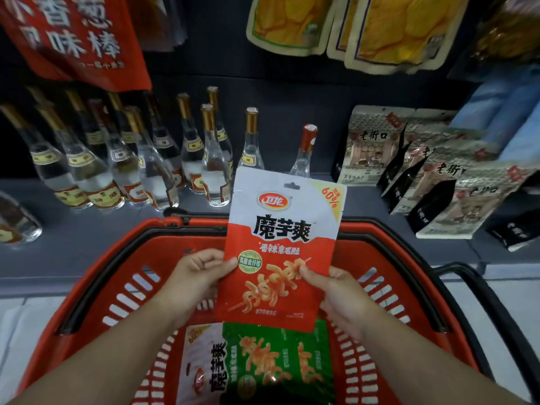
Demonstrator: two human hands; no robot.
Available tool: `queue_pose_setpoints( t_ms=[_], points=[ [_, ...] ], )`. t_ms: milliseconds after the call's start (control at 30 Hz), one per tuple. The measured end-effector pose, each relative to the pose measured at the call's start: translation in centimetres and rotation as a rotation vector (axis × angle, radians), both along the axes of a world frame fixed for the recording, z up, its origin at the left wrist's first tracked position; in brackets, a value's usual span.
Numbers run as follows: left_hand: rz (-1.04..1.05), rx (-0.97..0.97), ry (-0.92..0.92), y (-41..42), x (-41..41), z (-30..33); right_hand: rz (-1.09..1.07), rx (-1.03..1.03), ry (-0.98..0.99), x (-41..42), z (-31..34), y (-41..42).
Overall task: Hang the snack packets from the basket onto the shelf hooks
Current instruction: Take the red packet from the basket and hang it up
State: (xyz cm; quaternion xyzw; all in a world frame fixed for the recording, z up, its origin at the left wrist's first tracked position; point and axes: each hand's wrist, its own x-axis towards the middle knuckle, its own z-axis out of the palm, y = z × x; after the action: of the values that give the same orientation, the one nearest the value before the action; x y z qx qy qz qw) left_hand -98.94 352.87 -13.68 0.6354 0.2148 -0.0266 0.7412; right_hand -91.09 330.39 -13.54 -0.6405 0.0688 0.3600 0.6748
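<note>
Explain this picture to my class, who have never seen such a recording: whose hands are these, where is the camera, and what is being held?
No machine here: a person wears one wide-angle camera on the head, looking forward and down, so both arms reach in from below. The left hand and right hand each pinch a side of a red and white snack packet, held upright over a red shopping basket. Its hang hole is at the top. A green packet lies in the basket. Behind, clear bottles and grey bags stand on a shelf; yellow packets hang above.
</note>
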Motion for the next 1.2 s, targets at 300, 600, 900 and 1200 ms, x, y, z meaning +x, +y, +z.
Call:
queue_pose_setpoints(
  t_ms=[300, 600, 900, 1200],
  points=[
    [0.054, 0.052, -0.014, -0.6, -1.2, 23.4, -0.055, -0.011, -0.056, -0.6, 22.8, -0.1],
    [0.016, 0.133, -0.063, 0.4, -2.4, 54.8, -0.053, -0.063, -0.169, -2.7, 55.0, -0.4],
    [-0.077, 0.372, -0.262, 1.6, -2.1, 80.1, -0.094, -0.045, -0.452, -2.6, 79.3, 0.7],
    [-0.126, 0.463, -0.426, 1.1, -1.1, 88.4, -0.187, -0.026, -0.625, -2.6, 87.6, 0.1]
  ],
)
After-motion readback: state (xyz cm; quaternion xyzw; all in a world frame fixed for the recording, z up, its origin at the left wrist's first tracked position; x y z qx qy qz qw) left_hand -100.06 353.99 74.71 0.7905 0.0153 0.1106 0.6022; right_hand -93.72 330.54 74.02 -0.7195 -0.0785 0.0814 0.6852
